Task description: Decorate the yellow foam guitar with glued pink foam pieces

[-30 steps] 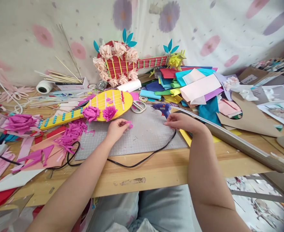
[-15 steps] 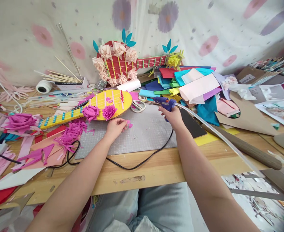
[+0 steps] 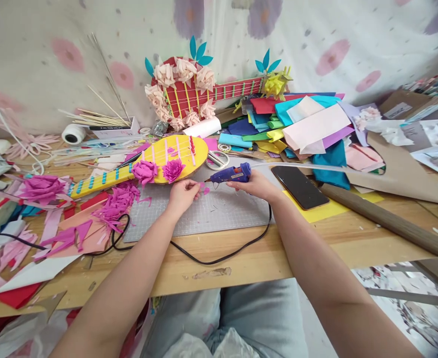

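My right hand (image 3: 255, 185) is wrapped round a blue hot glue gun (image 3: 233, 173), its nozzle pointing left. A clear glue stick (image 3: 301, 165) trails from its back end. Close to the nozzle, my left hand (image 3: 184, 196) pinches a small pink paper petal (image 3: 205, 189) just above the grey cutting mat (image 3: 226, 211). Behind that hand lies a yellow cardboard guitar (image 3: 196, 149) with strings, a magenta paper rose (image 3: 145, 172) and a magenta many-petalled flower (image 3: 173, 170).
White-handled scissors (image 3: 218, 160) lie behind the mat. A phone (image 3: 300, 186) and wooden stick (image 3: 386, 219) are at right. A red paper guitar (image 3: 183, 99) leans at the back beside coloured paper (image 3: 315, 127). A black cord (image 3: 219, 261) loops along the front; magenta scraps (image 3: 120, 204) lie left.
My right hand has brought the glue gun left and down, levelling it near the petal in my left hand. The phone is now uncovered. The whole view has shifted slightly.
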`<act>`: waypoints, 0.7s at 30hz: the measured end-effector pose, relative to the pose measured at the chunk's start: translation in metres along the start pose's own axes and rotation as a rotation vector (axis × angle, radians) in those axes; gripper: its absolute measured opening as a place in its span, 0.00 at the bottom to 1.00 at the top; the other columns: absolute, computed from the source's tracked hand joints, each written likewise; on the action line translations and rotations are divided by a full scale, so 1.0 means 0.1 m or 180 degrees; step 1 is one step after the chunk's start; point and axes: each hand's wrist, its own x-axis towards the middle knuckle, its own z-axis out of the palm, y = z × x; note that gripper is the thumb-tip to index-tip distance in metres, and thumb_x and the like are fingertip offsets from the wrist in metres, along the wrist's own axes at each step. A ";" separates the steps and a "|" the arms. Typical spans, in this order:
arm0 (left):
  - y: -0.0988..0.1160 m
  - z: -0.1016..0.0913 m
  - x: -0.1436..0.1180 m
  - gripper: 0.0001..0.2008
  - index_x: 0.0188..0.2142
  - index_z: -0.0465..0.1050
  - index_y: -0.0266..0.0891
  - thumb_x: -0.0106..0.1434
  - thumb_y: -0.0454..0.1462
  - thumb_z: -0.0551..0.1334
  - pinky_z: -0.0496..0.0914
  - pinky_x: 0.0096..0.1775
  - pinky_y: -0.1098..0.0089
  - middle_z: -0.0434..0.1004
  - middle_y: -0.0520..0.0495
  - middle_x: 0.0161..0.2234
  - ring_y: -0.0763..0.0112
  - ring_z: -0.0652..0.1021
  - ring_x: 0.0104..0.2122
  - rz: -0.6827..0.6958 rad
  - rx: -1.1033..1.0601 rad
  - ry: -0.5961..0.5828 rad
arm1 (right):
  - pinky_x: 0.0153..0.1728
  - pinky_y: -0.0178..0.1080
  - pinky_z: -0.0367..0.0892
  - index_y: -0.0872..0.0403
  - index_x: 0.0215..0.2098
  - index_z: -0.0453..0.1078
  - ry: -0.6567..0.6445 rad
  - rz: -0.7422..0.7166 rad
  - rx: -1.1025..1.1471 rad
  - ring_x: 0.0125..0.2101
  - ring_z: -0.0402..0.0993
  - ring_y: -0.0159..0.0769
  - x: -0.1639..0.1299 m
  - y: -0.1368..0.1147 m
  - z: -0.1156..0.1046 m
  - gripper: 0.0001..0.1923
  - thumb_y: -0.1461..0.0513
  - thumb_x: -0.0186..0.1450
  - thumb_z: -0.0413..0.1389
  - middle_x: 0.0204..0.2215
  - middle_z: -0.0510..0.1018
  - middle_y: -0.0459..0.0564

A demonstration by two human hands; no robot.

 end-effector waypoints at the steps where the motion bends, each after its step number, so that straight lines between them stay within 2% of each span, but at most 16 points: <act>1: -0.01 0.00 0.00 0.05 0.23 0.71 0.35 0.51 0.35 0.64 0.65 0.22 0.76 0.72 0.52 0.19 0.79 0.70 0.18 -0.0001 -0.0001 0.0006 | 0.27 0.35 0.62 0.55 0.29 0.70 -0.0012 0.0006 -0.0013 0.24 0.68 0.31 0.00 0.00 0.00 0.20 0.47 0.51 0.60 0.23 0.75 0.47; 9: 0.04 0.01 -0.02 0.04 0.24 0.71 0.34 0.51 0.34 0.64 0.64 0.22 0.76 0.72 0.52 0.20 0.80 0.70 0.17 -0.0119 -0.0108 0.0076 | 0.28 0.35 0.63 0.53 0.24 0.68 -0.0107 0.0023 -0.0275 0.25 0.69 0.34 -0.02 -0.05 0.02 0.18 0.46 0.51 0.59 0.21 0.74 0.45; 17: 0.08 0.01 -0.04 0.04 0.24 0.71 0.34 0.51 0.34 0.64 0.65 0.22 0.76 0.72 0.52 0.20 0.80 0.70 0.18 -0.0177 -0.0173 0.0094 | 0.30 0.35 0.62 0.53 0.29 0.70 -0.0134 -0.0105 -0.0154 0.27 0.69 0.34 -0.01 -0.03 0.03 0.17 0.49 0.52 0.59 0.23 0.74 0.44; 21: 0.09 0.02 -0.05 0.03 0.24 0.71 0.34 0.51 0.33 0.63 0.65 0.22 0.75 0.72 0.52 0.20 0.79 0.70 0.18 -0.0175 -0.0165 0.0089 | 0.28 0.34 0.61 0.53 0.26 0.68 -0.0122 -0.0015 -0.0153 0.25 0.67 0.32 -0.01 -0.02 0.03 0.17 0.48 0.51 0.59 0.21 0.73 0.43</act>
